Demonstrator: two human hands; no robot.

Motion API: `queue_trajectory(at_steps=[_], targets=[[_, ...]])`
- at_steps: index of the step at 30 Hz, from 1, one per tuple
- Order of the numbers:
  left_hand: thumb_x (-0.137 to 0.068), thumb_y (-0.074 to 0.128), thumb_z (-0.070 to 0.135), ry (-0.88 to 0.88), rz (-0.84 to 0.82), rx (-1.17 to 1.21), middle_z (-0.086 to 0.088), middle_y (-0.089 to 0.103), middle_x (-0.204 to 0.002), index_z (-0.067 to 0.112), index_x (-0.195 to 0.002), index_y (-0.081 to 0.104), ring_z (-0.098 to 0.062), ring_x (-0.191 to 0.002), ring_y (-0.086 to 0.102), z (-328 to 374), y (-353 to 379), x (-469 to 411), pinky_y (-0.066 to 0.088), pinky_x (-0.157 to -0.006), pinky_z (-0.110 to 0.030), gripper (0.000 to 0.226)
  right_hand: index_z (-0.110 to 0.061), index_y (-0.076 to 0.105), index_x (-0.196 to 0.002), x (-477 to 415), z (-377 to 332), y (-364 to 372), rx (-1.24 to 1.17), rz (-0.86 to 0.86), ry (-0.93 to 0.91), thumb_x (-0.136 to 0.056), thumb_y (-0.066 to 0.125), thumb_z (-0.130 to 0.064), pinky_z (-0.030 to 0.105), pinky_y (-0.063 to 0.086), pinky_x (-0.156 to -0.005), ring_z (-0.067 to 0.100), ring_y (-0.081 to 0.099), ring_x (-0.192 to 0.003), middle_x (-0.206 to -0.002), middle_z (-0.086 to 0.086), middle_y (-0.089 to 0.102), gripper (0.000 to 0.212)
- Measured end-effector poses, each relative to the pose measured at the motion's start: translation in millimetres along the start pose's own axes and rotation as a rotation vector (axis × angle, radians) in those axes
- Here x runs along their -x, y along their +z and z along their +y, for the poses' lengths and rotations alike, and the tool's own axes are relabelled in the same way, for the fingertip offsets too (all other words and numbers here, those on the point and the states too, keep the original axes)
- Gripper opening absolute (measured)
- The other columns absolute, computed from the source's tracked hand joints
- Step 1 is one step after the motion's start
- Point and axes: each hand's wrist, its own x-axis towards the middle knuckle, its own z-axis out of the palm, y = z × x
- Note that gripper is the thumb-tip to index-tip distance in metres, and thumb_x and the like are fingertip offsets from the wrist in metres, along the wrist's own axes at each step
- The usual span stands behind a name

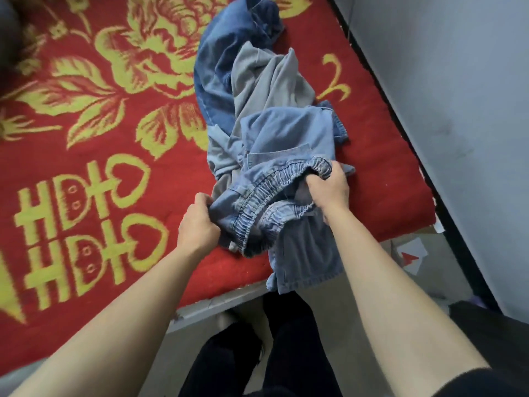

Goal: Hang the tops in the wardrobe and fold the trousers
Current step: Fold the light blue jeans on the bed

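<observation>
Covering most of the view, a red blanket (86,167) with yellow flowers and large yellow characters lies spread over the bed. A pale grey wall (458,81) runs along the bed's right side. The person's legs in black trousers (286,339) stand at the near edge of the bed, both bare forearms reaching forward over it.

A heap of clothes lies on the blanket's right part, stretching from the far end towards the person. A dark blue denim garment (217,81) is farthest and partly under the others. A crumpled grey garment (266,81) lies on top of it in the middle. The light blue denim trousers (286,130) lie nearest, bunched on the grey cloth, with a patch pocket facing up. One leg of these trousers (306,259) hangs down over the near edge of the bed in front of the person's legs.

Their gathered elastic waistband (257,193) is stretched between the two hands, just above the blanket. The left hand (197,224) grips the left end of the waistband, fingers curled tight round the cloth. The right hand (329,187) holds the right end, fingers tucked over the gathered rim from above.

On the floor beside the bed's right corner lies a white paper scrap (412,253) with a red mark
</observation>
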Motion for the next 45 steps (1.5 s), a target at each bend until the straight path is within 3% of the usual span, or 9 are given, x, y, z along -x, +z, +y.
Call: queue_trajectory(at_steps=[6, 12, 18, 23, 28, 31, 34, 41, 45], targets=[[-0.078, 0.047, 0.013, 0.019, -0.020, 0.056, -0.008, 0.058, -0.121, 0.027, -0.129, 0.042, -0.032, -0.109, 0.057, -40, -9, 46, 0.049, -0.090, -0.043, 0.054, -0.014, 0.069, -0.090, 82, -87, 8, -0.413, -0.144, -0.156, -0.069, 0.045, -0.029, 0.044, 0.055, -0.091, 0.028, 0.066, -0.097, -0.098, 0.006, 0.073, 0.035], [-0.087, 0.064, 0.022, -0.172, -0.371, 0.278, -0.009, 0.059, -0.116, 0.012, -0.138, 0.041, -0.024, -0.098, 0.061, -53, -40, 113, 0.052, -0.072, -0.033, 0.057, -0.016, 0.059, -0.130, 177, -167, 20, -0.852, -0.331, -0.147, -0.080, 0.046, -0.024, 0.055, 0.057, -0.090, 0.034, 0.069, -0.105, -0.119, 0.015, 0.069, 0.052], [-0.077, 0.078, 0.046, 0.123, -0.534, 0.844, 0.001, 0.069, -0.118, 0.027, -0.122, 0.062, -0.021, -0.108, 0.062, -90, -113, 208, 0.051, -0.094, -0.047, 0.051, -0.020, 0.036, -0.150, 331, -209, 27, -0.951, -0.309, -0.280, -0.074, 0.044, -0.029, 0.058, 0.051, -0.098, 0.036, 0.063, -0.115, -0.136, 0.018, 0.057, 0.077], [-0.098, 0.050, 0.045, 0.098, -0.181, 1.219, -0.004, 0.065, -0.106, 0.018, -0.123, 0.058, -0.033, -0.090, 0.068, -115, -193, 261, 0.058, -0.058, -0.034, 0.037, -0.024, 0.048, -0.125, 474, -253, 15, -0.770, -0.325, -0.659, -0.083, 0.041, -0.022, 0.047, 0.047, -0.102, 0.029, 0.059, -0.111, -0.117, 0.010, 0.060, 0.042], [-0.104, 0.031, 0.012, 0.190, 0.189, 1.578, -0.012, 0.067, -0.111, 0.012, -0.122, 0.057, -0.030, -0.076, 0.067, -145, -318, 305, 0.058, -0.048, -0.032, 0.032, -0.019, 0.035, -0.144, 556, -306, -34, -0.546, -0.159, -1.049, -0.092, 0.033, -0.001, 0.015, 0.044, -0.080, 0.006, 0.052, -0.101, -0.133, 0.002, 0.048, 0.055], [-0.099, 0.028, 0.006, 0.315, 0.502, 1.597, -0.012, 0.065, -0.116, 0.011, -0.128, 0.054, -0.030, -0.088, 0.068, -166, -402, 333, 0.060, -0.059, -0.040, 0.039, -0.032, 0.036, -0.148, 579, -332, -56, -0.513, -0.068, -1.109, -0.085, 0.033, -0.011, 0.035, 0.051, -0.098, 0.019, 0.050, -0.125, -0.151, 0.003, 0.037, 0.066], [-0.089, 0.030, -0.004, 0.382, 0.798, 1.484, -0.009, 0.060, -0.097, 0.016, -0.101, 0.055, -0.024, -0.082, 0.063, -186, -473, 375, 0.055, -0.056, -0.029, 0.034, -0.036, 0.042, -0.141, 585, -341, -71, -0.471, -0.035, -1.124, -0.079, 0.032, -0.018, 0.045, 0.054, -0.096, 0.023, 0.057, -0.116, -0.144, 0.002, 0.044, 0.066], [-0.080, 0.033, -0.014, 0.534, 0.970, 1.293, -0.008, 0.065, -0.089, 0.022, -0.087, 0.061, -0.015, -0.064, 0.062, -216, -535, 440, 0.054, -0.055, -0.026, 0.046, -0.041, 0.057, -0.125, 613, -359, -74, -0.078, 0.072, -1.086, -0.071, 0.036, -0.031, 0.045, 0.044, -0.107, 0.031, 0.039, -0.138, -0.153, 0.004, 0.040, 0.058], [-0.088, 0.038, -0.005, 0.551, 1.061, 1.094, -0.007, 0.066, -0.105, 0.030, -0.084, 0.062, -0.016, -0.086, 0.064, -228, -530, 449, 0.056, -0.067, -0.026, 0.042, -0.016, 0.068, -0.098, 632, -351, -69, -0.042, -0.008, -1.037, -0.070, 0.037, -0.024, 0.044, 0.060, -0.071, 0.037, 0.067, -0.098, -0.112, 0.020, 0.067, 0.042]])
